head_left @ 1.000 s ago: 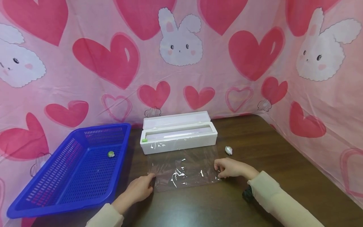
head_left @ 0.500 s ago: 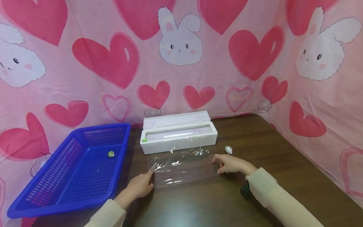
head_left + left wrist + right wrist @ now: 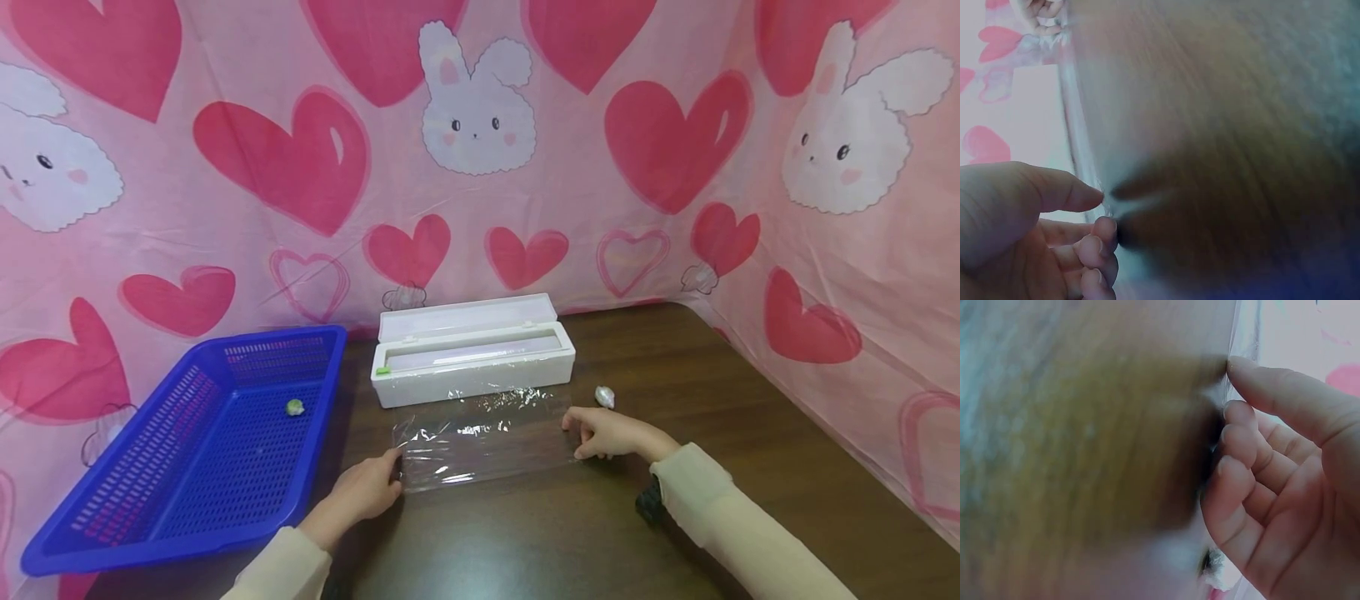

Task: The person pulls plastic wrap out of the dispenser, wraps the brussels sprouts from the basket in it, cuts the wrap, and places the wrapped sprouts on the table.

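Note:
A clear sheet of plastic wrap (image 3: 480, 454) runs from the front of a white wrap dispenser box (image 3: 472, 379), whose lid stands raised behind it. The sheet spreads low over the wooden table. At its near left corner, my left hand (image 3: 363, 487) holds the film's edge between thumb and fingers, with small glints at the fingertips (image 3: 1102, 200). Opposite, my right hand (image 3: 615, 435) holds the right edge, thumb and curled fingers along the film. In the right wrist view, the right thumb (image 3: 1291, 394) lies close above the fingers.
A blue perforated basket (image 3: 311, 492) stands at left, with a small green-and-white piece (image 3: 295, 407) inside. Beyond the right hand lies a small shiny white lump (image 3: 604, 397). A green slider (image 3: 383, 371) sits on the box's left end. Pink heart-and-rabbit fabric (image 3: 420, 192) backs the table.
Both hands have moved slightly away from me, the left also a little leftward. The wrap's near edge has drawn closer to the box, and its glints have shifted. The box and basket stay put.

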Demonstrator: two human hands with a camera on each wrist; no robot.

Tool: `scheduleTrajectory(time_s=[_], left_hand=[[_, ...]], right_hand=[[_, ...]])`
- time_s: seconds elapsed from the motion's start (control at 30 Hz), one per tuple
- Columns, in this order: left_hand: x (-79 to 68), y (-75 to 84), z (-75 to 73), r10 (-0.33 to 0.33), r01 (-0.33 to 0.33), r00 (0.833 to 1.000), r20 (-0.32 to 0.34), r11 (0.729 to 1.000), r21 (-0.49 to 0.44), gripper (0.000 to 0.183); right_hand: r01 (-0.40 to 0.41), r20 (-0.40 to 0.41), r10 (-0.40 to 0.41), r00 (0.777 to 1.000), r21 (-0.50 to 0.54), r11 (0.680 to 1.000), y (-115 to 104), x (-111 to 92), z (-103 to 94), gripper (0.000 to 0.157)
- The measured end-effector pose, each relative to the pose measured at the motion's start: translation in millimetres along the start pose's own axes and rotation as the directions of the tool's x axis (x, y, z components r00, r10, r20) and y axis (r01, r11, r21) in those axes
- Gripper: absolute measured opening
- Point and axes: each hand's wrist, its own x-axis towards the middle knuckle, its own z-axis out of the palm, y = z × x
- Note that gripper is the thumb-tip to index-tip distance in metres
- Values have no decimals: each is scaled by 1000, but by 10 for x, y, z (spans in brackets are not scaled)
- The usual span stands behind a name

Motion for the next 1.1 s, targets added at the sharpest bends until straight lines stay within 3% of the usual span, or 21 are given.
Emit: scheduleTrajectory(time_s=[0.47, 0.8, 1.1], left_hand=[[-68, -29, -26, -13, 13, 1000, -7, 1000, 18, 41], [-61, -26, -11, -68, 68, 997, 21, 998, 7, 44], [-79, -30, 17, -21, 22, 999, -28, 999, 48, 42]], right_hand=[[-19, 16, 18, 1000, 60, 998, 1, -10, -6, 35], [-14, 15, 13, 1000, 66, 998, -2, -10, -2, 34], [-36, 15, 35, 999, 64, 997, -32, -14, 0, 33]])
